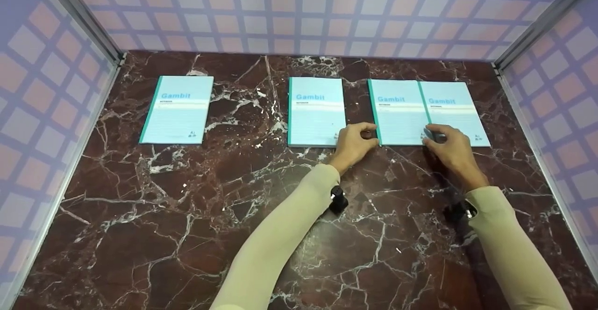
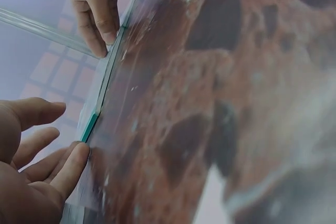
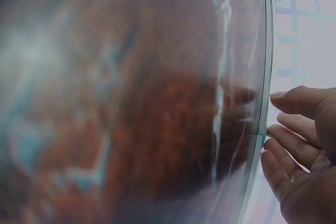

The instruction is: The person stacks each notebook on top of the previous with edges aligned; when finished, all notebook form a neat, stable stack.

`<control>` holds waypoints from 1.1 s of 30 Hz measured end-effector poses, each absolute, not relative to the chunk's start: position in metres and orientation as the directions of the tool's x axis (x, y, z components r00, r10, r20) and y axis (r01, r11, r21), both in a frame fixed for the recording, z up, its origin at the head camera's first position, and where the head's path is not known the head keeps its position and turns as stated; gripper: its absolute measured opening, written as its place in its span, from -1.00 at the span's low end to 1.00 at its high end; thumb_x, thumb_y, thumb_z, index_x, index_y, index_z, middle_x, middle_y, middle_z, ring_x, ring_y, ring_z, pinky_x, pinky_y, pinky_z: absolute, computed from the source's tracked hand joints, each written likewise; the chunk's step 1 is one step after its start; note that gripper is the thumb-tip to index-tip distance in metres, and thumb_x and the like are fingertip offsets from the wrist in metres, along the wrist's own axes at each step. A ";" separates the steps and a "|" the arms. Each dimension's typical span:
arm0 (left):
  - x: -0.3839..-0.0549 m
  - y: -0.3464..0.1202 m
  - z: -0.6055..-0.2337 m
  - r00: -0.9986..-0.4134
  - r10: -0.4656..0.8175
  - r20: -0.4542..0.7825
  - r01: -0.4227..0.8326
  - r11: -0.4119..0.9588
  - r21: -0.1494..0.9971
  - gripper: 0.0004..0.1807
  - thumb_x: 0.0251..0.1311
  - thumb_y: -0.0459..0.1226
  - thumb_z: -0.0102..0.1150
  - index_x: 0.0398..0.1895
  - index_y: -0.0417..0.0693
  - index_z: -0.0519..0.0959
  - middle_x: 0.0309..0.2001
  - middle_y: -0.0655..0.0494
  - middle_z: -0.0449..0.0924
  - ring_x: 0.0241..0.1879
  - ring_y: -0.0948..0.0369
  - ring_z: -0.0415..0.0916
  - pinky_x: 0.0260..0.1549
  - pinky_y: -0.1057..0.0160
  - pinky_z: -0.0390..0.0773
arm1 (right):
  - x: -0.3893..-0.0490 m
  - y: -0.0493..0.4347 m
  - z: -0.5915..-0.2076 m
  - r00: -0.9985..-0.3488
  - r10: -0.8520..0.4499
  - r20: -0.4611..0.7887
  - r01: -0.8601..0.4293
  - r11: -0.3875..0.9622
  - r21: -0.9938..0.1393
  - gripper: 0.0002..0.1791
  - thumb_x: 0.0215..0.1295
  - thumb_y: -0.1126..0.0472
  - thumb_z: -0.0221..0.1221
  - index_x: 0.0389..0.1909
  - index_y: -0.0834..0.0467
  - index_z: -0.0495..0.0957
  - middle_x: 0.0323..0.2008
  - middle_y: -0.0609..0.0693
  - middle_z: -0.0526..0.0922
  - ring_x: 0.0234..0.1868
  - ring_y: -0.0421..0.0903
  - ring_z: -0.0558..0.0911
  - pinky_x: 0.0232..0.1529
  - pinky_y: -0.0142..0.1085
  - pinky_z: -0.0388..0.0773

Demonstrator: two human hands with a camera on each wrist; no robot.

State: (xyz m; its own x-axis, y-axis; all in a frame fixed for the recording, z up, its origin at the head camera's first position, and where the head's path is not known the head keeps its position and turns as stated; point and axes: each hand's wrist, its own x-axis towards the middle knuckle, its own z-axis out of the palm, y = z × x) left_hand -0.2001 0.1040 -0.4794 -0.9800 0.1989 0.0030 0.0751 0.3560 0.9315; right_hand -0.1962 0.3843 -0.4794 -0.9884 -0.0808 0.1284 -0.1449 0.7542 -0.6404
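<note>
On the right half of the table, two light-blue notebooks with green spines lie side by side, the third notebook (image 1: 397, 114) meeting the fourth notebook (image 1: 453, 109). My left hand (image 1: 355, 142) reaches to the third notebook's spine, its fingertips touching the lower left corner; its fingers look loosely bent in the left wrist view. Across the seam between the pair rests my right hand (image 1: 451, 149), thumb and fingers apart at the lower edge. Under my left hand's outer side lies the second notebook (image 1: 317, 114), its lower right corner partly hidden.
A further matching notebook (image 1: 177, 109) lies alone at the left. The dark red marble-patterned table (image 1: 233, 235) is bounded by a checkered back wall (image 1: 299, 20) and side panels, with grey metal posts (image 1: 84, 16) in the corners. A black wrist device (image 1: 338, 200) is on my left wrist.
</note>
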 end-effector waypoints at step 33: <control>-0.191 0.121 -0.482 -0.996 0.036 -0.082 -0.079 0.084 0.993 -0.71 0.32 -0.43 0.39 0.07 -0.08 0.81 -0.05 0.14 0.79 -0.27 0.32 0.67 -0.30 0.34 0.63 | -0.186 0.377 -0.477 -0.967 -0.153 0.202 -0.247 0.738 -0.628 -0.68 0.39 0.41 0.36 0.13 0.40 0.70 0.15 0.39 0.68 0.09 0.43 0.67 0.12 0.33 0.56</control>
